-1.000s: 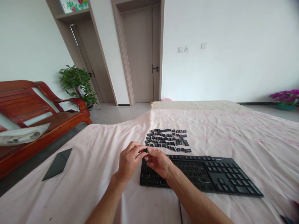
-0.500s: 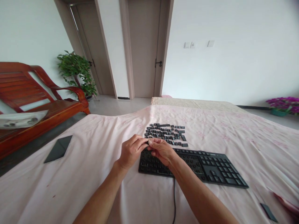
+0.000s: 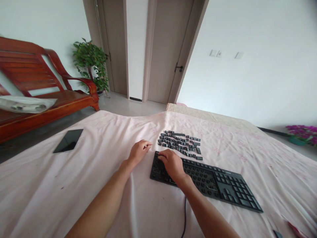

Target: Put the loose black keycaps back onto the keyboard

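Note:
A black keyboard (image 3: pixel 218 185) with many keycaps removed lies on a pink sheet (image 3: pixel 74 185). Beyond it sits a cluster of several loose black keycaps (image 3: pixel 180 144). My right hand (image 3: pixel 170 165) rests palm down on the keyboard's top left corner, fingertips pressing there; whether a keycap is under them is hidden. My left hand (image 3: pixel 140 151) lies on the sheet just left of the keyboard, fingers loosely curled, and nothing shows in it.
A dark phone (image 3: pixel 68 140) lies on the sheet at the left. A red wooden bench (image 3: pixel 37 96) with a white bag stands beyond it, next to a potted plant (image 3: pixel 91 62). A cable (image 3: pixel 184 215) runs from the keyboard toward me. A small dark object (image 3: pixel 277 233) lies at the lower right.
My hands were pinched together over a keycap above the keyboard's left end; now they have parted, the right pressing down on the keyboard corner, the left drawn aside. The view has shifted left.

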`<act>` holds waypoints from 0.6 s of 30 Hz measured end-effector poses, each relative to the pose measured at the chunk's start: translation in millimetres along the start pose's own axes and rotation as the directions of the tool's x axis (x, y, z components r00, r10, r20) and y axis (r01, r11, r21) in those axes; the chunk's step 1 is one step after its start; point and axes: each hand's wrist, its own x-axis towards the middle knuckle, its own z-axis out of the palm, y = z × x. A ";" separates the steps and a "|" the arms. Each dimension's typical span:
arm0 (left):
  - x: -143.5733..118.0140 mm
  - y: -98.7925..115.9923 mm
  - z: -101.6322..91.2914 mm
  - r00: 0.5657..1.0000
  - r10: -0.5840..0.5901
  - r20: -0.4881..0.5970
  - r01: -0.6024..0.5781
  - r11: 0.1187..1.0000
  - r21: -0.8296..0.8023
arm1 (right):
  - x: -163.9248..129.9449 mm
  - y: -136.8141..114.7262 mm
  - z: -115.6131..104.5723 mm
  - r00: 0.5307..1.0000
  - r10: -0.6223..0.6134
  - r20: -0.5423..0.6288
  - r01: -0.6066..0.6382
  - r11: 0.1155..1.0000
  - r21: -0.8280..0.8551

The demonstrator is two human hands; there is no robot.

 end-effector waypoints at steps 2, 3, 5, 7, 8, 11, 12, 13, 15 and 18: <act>-0.4 -9.9 8.5 0.999 -0.038 0.028 0.038 0.999 -0.008 | -2.1 -3.4 3.6 0.999 -0.038 0.003 0.038 0.991 -0.128; -1.0 -12.4 11.6 0.998 -0.041 0.038 0.042 0.999 -0.010 | -2.4 -5.0 5.1 0.999 -0.050 0.003 0.050 0.983 -0.178; -2.4 -13.9 15.1 0.997 -0.044 0.063 0.045 0.999 -0.009 | -1.6 -7.4 7.6 0.998 -0.060 0.009 0.060 0.965 -0.257; -3.5 -13.2 16.0 0.995 -0.041 0.087 0.041 0.999 0.000 | 0.0 -9.0 9.4 0.998 -0.059 0.021 0.063 0.947 -0.314; -3.7 -12.7 16.0 0.994 -0.039 0.099 0.039 0.999 0.005 | 0.9 -9.6 10.0 0.998 -0.059 0.028 0.065 0.940 -0.335; -3.7 -12.5 15.3 0.992 -0.037 0.124 0.035 0.999 0.023 | 2.6 -11.4 11.2 0.996 -0.068 0.057 0.085 0.921 -0.379; -3.5 -12.9 15.1 0.991 -0.037 0.130 0.034 0.999 0.030 | 3.0 -12.0 11.5 0.995 -0.075 0.067 0.095 0.915 -0.391; -3.3 -13.4 15.1 0.990 -0.037 0.135 0.032 0.999 0.036 | 3.3 -12.7 11.9 0.994 -0.082 0.077 0.106 0.908 -0.405; -3.0 -14.4 15.1 0.989 -0.033 0.143 0.027 0.999 0.046 | 4.1 -14.1 12.9 0.991 -0.093 0.096 0.126 0.888 -0.442; -2.8 -15.5 15.3 0.988 -0.021 0.153 0.012 0.998 0.058 | 5.7 -16.9 15.1 0.988 -0.101 0.121 0.149 0.844 -0.516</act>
